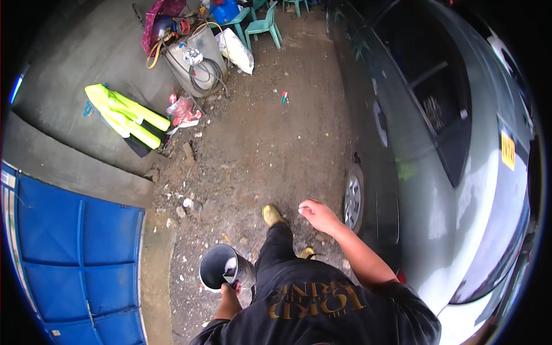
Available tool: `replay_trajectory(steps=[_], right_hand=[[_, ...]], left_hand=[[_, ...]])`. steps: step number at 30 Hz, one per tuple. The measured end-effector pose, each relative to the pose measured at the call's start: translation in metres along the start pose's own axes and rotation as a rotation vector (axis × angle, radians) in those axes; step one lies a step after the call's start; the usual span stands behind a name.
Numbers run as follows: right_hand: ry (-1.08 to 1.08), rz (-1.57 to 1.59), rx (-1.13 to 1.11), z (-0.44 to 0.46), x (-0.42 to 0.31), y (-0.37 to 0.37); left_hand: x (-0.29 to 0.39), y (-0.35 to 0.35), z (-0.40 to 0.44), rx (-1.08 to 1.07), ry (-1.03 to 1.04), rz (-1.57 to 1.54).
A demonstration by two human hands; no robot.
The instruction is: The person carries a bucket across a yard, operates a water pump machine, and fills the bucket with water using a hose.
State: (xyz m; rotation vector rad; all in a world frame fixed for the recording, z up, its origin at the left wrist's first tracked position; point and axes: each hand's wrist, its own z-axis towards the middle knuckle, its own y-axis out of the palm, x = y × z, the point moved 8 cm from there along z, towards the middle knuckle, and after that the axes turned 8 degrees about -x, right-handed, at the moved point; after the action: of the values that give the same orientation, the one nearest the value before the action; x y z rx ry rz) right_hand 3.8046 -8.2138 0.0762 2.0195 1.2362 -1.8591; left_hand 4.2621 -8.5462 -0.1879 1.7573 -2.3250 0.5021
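Note:
A dark round bucket (247, 269) hangs beside my left leg, and my left hand (232, 287) is closed on its rim. Something pale lies inside the bucket, too small to make out. My right hand (313, 214) is held out in front of my body over the dirt ground, near the car's wheel (353, 198). Its fingers look curled, and whether they hold anything is hard to tell. Below, one yellowish boot (272, 215) is ahead of the other.
A grey-green car (425, 190) stands along the right. At the left are a blue metal gate (52, 230) and a hi-vis jacket (123, 115) on a wall. Ahead are a container with a coiled hose (198, 63), a white sack (236, 50) and green chairs (264, 26).

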Motion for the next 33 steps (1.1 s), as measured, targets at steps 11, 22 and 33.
replay_trajectory(steps=[11,22,33], right_hand=[[0.566,-0.397,0.158,0.239,0.293,-0.182],[1.197,-0.166,-0.127,0.338,0.368,-0.23],[0.359,0.289,0.309,0.94,0.229,-0.665]], left_hand=[[0.229,0.446,0.057,-0.361,-0.049,0.321],[0.49,0.914,0.103,-0.246,0.189,0.249],[0.631,1.256,0.085,-0.245,0.16,0.019]])
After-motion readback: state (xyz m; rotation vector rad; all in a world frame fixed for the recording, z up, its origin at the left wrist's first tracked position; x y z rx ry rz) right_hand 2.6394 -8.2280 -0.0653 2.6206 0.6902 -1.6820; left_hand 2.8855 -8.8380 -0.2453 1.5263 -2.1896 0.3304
